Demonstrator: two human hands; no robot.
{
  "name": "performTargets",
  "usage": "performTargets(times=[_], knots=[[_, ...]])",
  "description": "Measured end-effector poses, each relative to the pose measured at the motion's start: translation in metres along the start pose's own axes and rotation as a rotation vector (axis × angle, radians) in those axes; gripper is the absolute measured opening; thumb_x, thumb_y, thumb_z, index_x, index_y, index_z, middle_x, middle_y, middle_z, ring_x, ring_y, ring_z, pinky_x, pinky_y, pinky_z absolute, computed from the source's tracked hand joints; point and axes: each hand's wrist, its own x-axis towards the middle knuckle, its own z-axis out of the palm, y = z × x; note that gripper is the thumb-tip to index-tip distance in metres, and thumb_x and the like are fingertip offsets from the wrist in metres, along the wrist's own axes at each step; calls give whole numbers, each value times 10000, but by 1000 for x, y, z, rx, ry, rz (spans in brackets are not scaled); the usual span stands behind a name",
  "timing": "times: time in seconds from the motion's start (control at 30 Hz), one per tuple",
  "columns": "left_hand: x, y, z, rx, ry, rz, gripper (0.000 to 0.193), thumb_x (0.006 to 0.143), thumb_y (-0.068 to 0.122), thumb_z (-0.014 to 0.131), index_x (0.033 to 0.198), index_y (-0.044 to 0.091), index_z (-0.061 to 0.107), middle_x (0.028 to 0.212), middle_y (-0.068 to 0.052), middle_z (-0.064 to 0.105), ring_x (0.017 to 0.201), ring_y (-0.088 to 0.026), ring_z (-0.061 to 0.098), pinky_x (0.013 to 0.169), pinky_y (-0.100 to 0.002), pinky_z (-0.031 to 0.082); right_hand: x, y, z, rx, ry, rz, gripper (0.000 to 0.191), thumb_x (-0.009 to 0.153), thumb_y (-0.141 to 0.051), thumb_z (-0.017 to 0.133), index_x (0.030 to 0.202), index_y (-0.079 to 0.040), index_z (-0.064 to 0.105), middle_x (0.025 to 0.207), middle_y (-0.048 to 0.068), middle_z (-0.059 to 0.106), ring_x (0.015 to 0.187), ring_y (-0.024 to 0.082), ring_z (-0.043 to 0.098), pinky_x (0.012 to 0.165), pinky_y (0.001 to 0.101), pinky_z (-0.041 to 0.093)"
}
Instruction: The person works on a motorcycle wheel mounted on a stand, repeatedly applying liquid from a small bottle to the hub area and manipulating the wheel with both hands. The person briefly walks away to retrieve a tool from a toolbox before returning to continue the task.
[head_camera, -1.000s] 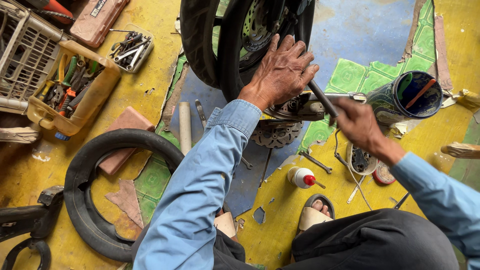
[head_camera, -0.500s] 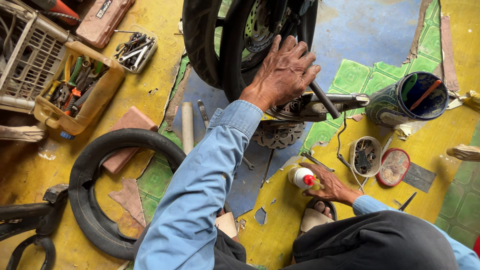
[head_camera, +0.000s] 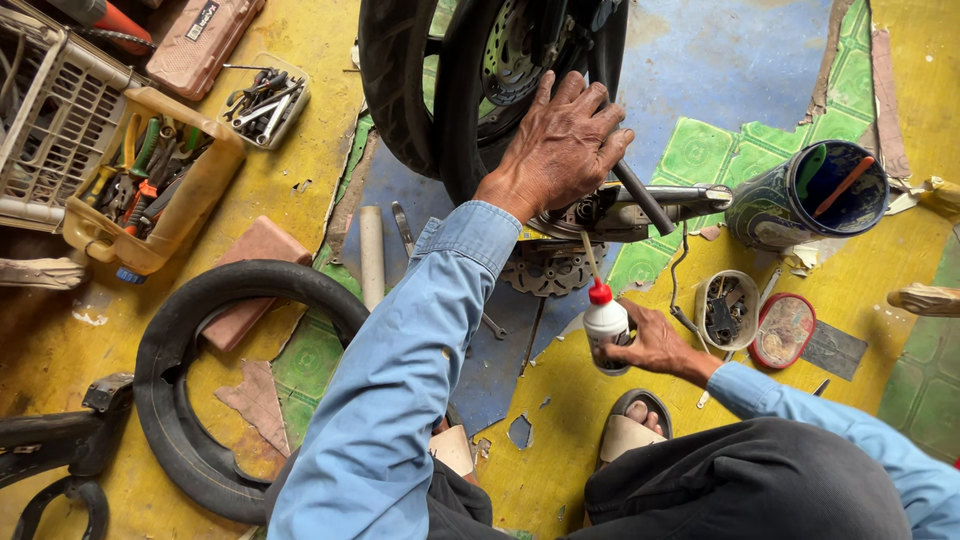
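Observation:
My left hand (head_camera: 562, 146) rests palm-down on the rear wheel (head_camera: 470, 110) of a motorbike, fingers spread over the tyre and the metal swing arm (head_camera: 650, 203). My right hand (head_camera: 655, 345) grips a small white squeeze bottle (head_camera: 604, 326) with a red cap and a thin nozzle pointing up toward the sprocket (head_camera: 547, 270). The bottle is lifted just off the floor, below the wheel's axle area.
A loose black tyre (head_camera: 190, 390) lies at left on the yellow floor. A yellow tool tray (head_camera: 150, 195), a white crate (head_camera: 45, 110), a small tin of parts (head_camera: 727, 310), its red lid (head_camera: 783, 330) and a can with brushes (head_camera: 812, 195) surround me. My sandalled foot (head_camera: 630, 425) is below.
My right hand came down from the swing arm to the floor, took hold of the white bottle and lifted it toward the sprocket. My left hand stayed on the wheel.

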Motion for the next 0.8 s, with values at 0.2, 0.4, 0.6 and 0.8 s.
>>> performTargets(times=[0.2,0.4,0.6,0.8], knots=[[1,1,-1,10,-7,1,433,1035,394,427,1224,98,681,1171,-108,599,1218,-302,481,1168,-622,272,0,-11,-25,-49,-44,105,690,646,-596,757,1120,-97,707,974,150,773,883,277,745,825,441,569],[2,1,2,-9,-2,-4,438,1034,400,431,1222,93,679,1168,-101,605,1220,-298,485,1171,-624,269,-1,-17,-33,7,-57,109,653,634,-564,770,1087,-96,728,919,114,765,838,258,748,775,427,582],[3,1,6,-10,10,-3,436,1033,405,437,1220,95,679,1171,-103,603,1219,-300,489,1170,-623,264,0,-20,-33,23,-72,165,662,634,-567,772,1103,-102,734,944,126,786,857,256,760,794,421,586],[3,0,7,0,-16,-9,435,1038,410,431,1218,100,678,1173,-100,599,1225,-295,486,1183,-618,264,1,-20,-34,115,-84,216,661,649,-542,769,1130,-90,737,966,127,791,872,247,762,810,409,591]])
